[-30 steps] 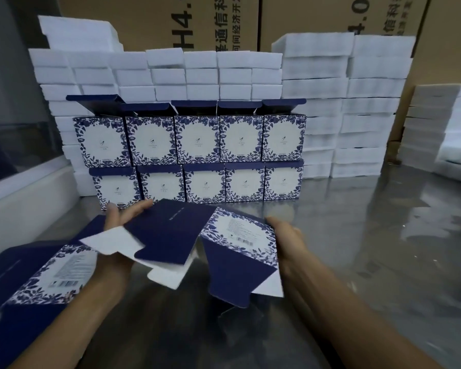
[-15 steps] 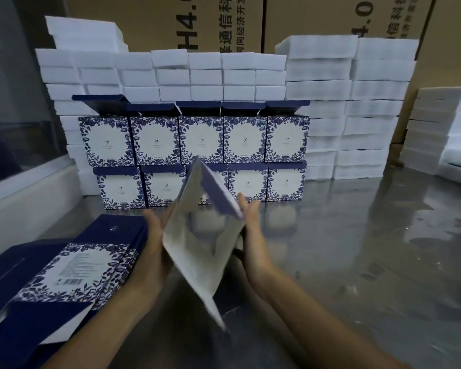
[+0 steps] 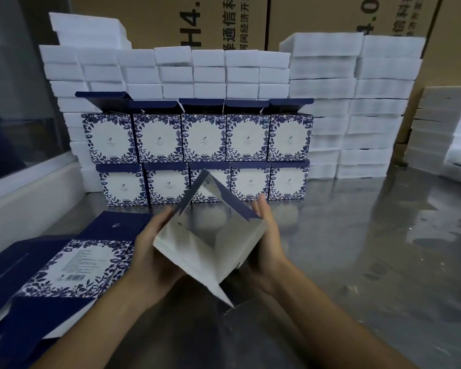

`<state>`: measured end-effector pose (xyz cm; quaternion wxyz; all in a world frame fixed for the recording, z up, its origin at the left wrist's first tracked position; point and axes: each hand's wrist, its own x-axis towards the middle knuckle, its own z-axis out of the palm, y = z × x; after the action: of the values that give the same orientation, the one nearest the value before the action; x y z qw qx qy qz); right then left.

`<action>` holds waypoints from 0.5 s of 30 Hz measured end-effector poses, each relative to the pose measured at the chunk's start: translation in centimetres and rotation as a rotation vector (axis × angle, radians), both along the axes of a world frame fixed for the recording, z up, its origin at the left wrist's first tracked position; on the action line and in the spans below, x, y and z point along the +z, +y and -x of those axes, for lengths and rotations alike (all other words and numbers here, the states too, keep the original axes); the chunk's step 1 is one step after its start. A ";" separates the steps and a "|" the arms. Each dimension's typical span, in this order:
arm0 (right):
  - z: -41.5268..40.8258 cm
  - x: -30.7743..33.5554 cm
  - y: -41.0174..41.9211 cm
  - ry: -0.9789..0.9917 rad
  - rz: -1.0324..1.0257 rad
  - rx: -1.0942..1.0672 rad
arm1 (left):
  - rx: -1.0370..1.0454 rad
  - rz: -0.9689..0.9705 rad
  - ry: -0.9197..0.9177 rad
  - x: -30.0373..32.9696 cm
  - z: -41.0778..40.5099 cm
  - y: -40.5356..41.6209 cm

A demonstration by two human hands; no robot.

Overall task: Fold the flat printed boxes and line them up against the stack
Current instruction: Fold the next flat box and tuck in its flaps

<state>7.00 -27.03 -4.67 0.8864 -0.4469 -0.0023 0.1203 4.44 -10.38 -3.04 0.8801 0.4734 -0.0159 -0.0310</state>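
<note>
A printed box (image 3: 197,251), blue and white outside and plain white inside, is opened into a square tube just above the metal table, its open end facing me and one white flap hanging toward me. My left hand (image 3: 152,251) grips its left side, fingers along the wall. On the other side my right hand (image 3: 266,243) holds it, fingers straight up along the wall. A pile of flat printed boxes (image 3: 64,265) lies at the lower left. Folded boxes (image 3: 202,137) stand in two rows against the white foam stack (image 3: 171,70).
The shiny metal table (image 3: 357,249) spreads bare to the right. More white foam blocks (image 3: 362,107) rise at the back right, another stack (image 3: 445,134) at the far right. Brown cartons (image 3: 224,20) stand behind. A white ledge (image 3: 30,193) runs along the left.
The flat box was swung up and turned, then pulled open from a narrow shape into a square tube. Both hands moved to its two sides.
</note>
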 end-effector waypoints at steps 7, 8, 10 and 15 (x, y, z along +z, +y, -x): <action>-1.3 0.1 -2.9 0.122 -0.299 -0.060 | 0.093 0.229 0.127 -1.1 -1.6 1.7; -1.2 0.2 -3.2 0.118 -0.365 -0.047 | 0.084 0.249 0.129 -1.2 -1.7 1.8; -1.3 0.1 -3.3 0.126 -0.432 -0.080 | 0.050 0.270 0.121 -1.3 -1.9 2.0; -1.8 0.1 -2.6 0.081 -0.425 -0.164 | 0.153 0.161 0.135 -1.4 -2.2 1.8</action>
<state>8.75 -29.65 -4.59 0.9668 -0.2439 0.0443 0.0623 6.65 -8.56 -4.46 0.9141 0.3980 0.0774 0.0059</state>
